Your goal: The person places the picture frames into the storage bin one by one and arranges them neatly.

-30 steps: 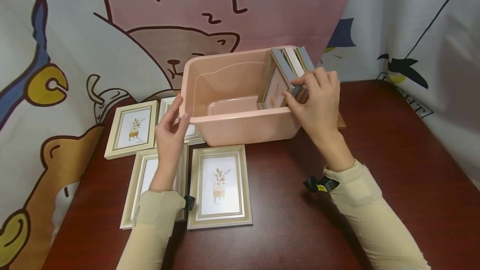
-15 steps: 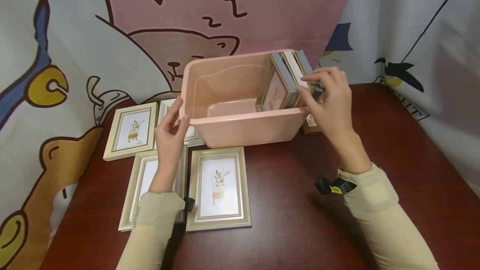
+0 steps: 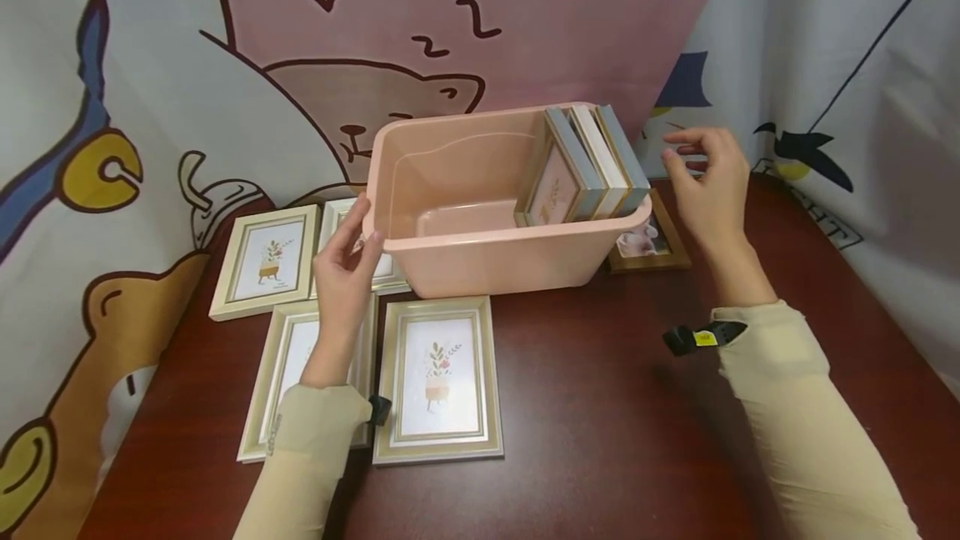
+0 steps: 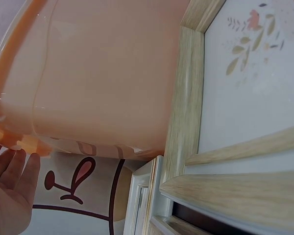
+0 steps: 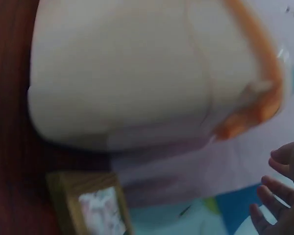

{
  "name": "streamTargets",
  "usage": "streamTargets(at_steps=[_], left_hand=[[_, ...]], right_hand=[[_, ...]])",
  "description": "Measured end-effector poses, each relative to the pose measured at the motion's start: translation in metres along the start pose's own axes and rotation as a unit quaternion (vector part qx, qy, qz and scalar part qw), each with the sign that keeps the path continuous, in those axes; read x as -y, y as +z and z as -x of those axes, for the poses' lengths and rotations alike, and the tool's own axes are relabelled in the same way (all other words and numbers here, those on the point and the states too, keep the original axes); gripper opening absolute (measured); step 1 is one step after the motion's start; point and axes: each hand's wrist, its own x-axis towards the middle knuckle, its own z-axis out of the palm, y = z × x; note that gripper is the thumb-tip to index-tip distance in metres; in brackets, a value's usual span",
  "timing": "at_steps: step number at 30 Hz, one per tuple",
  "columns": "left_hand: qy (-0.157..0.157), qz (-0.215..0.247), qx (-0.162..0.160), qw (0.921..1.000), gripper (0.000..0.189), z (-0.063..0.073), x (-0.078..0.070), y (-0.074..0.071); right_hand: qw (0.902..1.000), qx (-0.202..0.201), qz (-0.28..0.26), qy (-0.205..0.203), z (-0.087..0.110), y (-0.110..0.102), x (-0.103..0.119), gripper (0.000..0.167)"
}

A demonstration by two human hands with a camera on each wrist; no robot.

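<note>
A pink plastic storage bin (image 3: 487, 261) stands on the table. My left hand (image 3: 345, 273) grips the rim at its left end; in the left wrist view that hand's fingers (image 4: 27, 176) are at the rim's edge. Three picture frames lean upright against the bin's right end: a grey-blue frame (image 3: 573, 157), a white frame (image 3: 600, 157) and another grey-blue frame (image 3: 624, 161). My right hand (image 3: 712, 190) hovers in the air right of the bin, fingers loosely bent and holding nothing. Below it, a brown frame (image 3: 667, 232) lies partly hidden by the bin.
Several frames lie flat on the left: a cream frame (image 3: 225, 282), a white frame (image 3: 390, 280) partly behind the bin, and two gold-and-silver ones, a left frame (image 3: 258, 390) under my forearm and a right frame (image 3: 442, 450). Behind the dark red table (image 3: 585, 423) hangs a printed curtain (image 3: 570, 23).
My right hand has let go of the frames in the bin and moved right and away from them. The brown frame has come into fuller view. My left hand stays at the rim.
</note>
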Motion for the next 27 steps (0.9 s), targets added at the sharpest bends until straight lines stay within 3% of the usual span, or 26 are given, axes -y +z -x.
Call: streamTargets(at_steps=[5,11,17,21,24,27], left_hand=[[0.004,0.000,0.005,1.0000,0.045,0.000,-0.001,0.001],[0.004,-0.001,0.014,0.9999,0.045,0.000,-0.002,0.003],[0.003,-0.003,0.016,0.9999,0.045,0.000,-0.002,0.003],[0.002,-0.004,0.014,0.9999,0.045,0.001,-0.001,0.001],[0.002,-0.005,0.011,0.9999,0.045,0.001,-0.001,0.000],[0.002,-0.007,0.009,0.9999,0.046,0.000,0.000,-0.001]], right_hand=[[0.9909,0.086,0.041,0.095,0.002,0.001,-0.025,0.035],[0.9609,0.213,0.075,0.160,0.004,0.005,-0.063,0.051],[0.9365,0.316,0.086,0.125,0.006,0.014,-0.103,0.059],[0.9133,0.378,0.089,0.122,0.006,0.017,-0.117,0.062],[0.9019,0.400,0.111,0.118,0.004,0.018,-0.120,0.065],[0.8981,0.407,0.128,0.107,0.001,0.018,-0.122,0.068]])
